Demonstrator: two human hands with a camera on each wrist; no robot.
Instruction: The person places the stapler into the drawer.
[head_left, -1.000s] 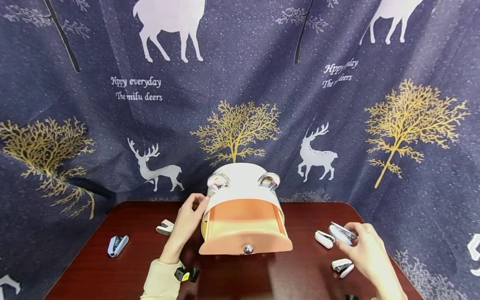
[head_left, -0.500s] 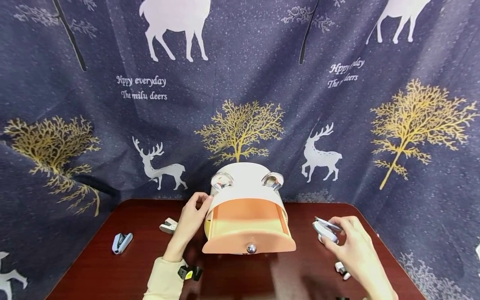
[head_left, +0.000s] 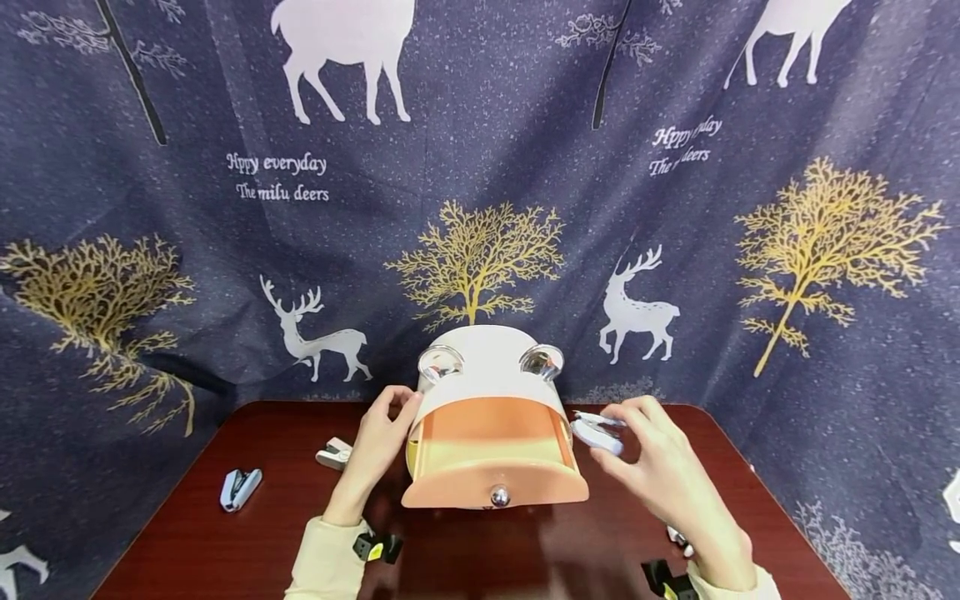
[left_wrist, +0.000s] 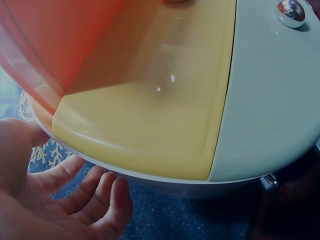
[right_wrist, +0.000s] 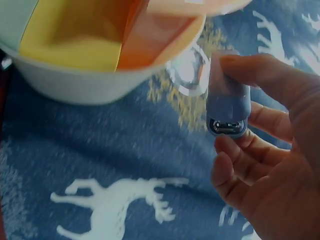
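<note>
A white rounded storage box (head_left: 483, 354) with two shiny round eyes stands at the middle back of the table, its orange top drawer (head_left: 457, 490) pulled out. My left hand (head_left: 380, 435) rests against the box's left side, fingers loosely bent; in the left wrist view its fingertips lie by the rim, below the yellow front (left_wrist: 150, 125). A light blue stapler (head_left: 597, 435) is pinched between the thumb and fingers of my right hand (head_left: 663, 458), just right of the open drawer. In the right wrist view this stapler (right_wrist: 229, 100) appears end-on, apart from the box.
On the left of the dark red table (head_left: 480, 558) lie a light blue stapler (head_left: 240, 490) and a white stapler (head_left: 332, 453). Part of another white stapler (head_left: 679, 540) shows beside my right forearm. A dark patterned cloth (head_left: 480, 167) hangs behind the table.
My right hand has lifted the light blue stapler from the right side of the table and carried it left to the drawer's side. The left hand has stayed at the box.
</note>
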